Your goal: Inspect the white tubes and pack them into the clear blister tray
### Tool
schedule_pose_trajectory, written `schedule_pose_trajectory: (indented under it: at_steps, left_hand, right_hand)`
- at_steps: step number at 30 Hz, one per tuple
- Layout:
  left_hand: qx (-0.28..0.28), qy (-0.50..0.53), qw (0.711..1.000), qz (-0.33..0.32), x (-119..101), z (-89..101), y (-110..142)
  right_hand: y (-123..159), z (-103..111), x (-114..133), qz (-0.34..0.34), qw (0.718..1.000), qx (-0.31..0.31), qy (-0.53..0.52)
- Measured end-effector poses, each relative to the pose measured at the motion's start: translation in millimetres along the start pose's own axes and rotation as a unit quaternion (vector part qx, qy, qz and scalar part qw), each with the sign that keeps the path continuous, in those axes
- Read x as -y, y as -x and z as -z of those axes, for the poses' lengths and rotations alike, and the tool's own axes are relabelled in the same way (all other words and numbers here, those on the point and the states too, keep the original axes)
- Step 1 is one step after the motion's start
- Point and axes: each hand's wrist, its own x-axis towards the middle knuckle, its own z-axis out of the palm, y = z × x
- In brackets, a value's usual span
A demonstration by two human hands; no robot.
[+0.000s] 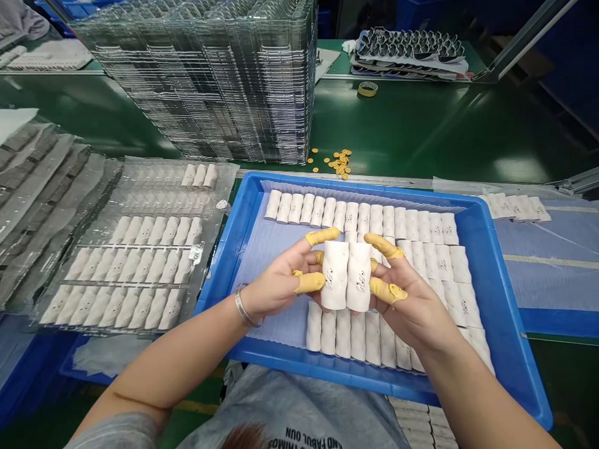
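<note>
Over the blue tray point(374, 391), my hands hold two white, wavy-sided cylindrical pieces upright and side by side. My left hand point(285, 268), in yellow finger cots, closes on the left white piece point(336, 265). Opposite it my right hand point(412, 296), also in finger cots, grips the right white piece point(359, 262). Dark script-like marks show on the front of both. Beneath, rows of similar white pieces point(369, 218) fill much of the tray's back, right and front. Part of these rows is hidden behind my hands.
To the left lies a clear plastic tray point(135, 202) partly filled with white pieces. A tall stack of clear trays point(224, 93) stands behind. Small yellow discs point(340, 163) and a tape roll point(367, 89) rest on the green bench point(421, 137). More white pieces point(515, 207) lie at right.
</note>
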Motion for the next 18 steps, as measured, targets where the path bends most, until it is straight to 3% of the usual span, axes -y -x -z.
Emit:
schedule_pose_trajectory:
  at_steps: [7,12,18]
  left_hand:
    - [-0.008,-0.012,1.000,-0.007,3.7,1.3,-0.5]
    - [-0.030,-0.088,0.995,-0.020,5.2,0.6,-0.8]
    - [-0.018,-0.136,0.990,-0.029,8.7,5.4,-0.5]
  right_hand:
    - [0.7,-2.7,0.7,0.011,1.000,-0.011,0.007]
    - [-0.7,-1.7,-4.4,0.053,0.997,0.009,0.056]
    - [0.2,-0.5,-5.1,0.028,0.997,0.019,0.072]
